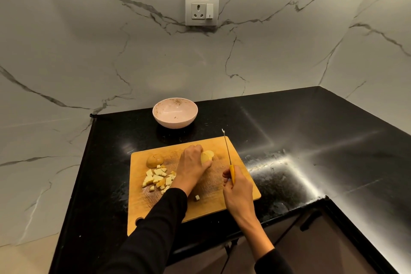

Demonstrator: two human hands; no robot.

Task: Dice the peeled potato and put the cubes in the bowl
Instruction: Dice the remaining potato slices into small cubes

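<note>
On the wooden cutting board (240, 187) my left hand (191, 164) grips a peeled potato piece (208, 156) near the board's far middle. My right hand (236, 191) holds a yellow-handled knife (229, 158) just right of the potato, blade pointing away, not touching it. A pile of several potato cubes (158, 179) lies on the board's left side, with a rounded potato end piece (155, 160) behind it. One stray cube (197, 197) sits by my left wrist. The pale pink bowl (175, 121) stands behind the board and holds no cubes.
The board lies on a black stone counter (311, 140) that runs into a corner at the right. Marble walls close the back and left sides. A wall socket (202, 10) is high above the bowl. Cabinet fronts (289, 240) drop below the counter's near edge.
</note>
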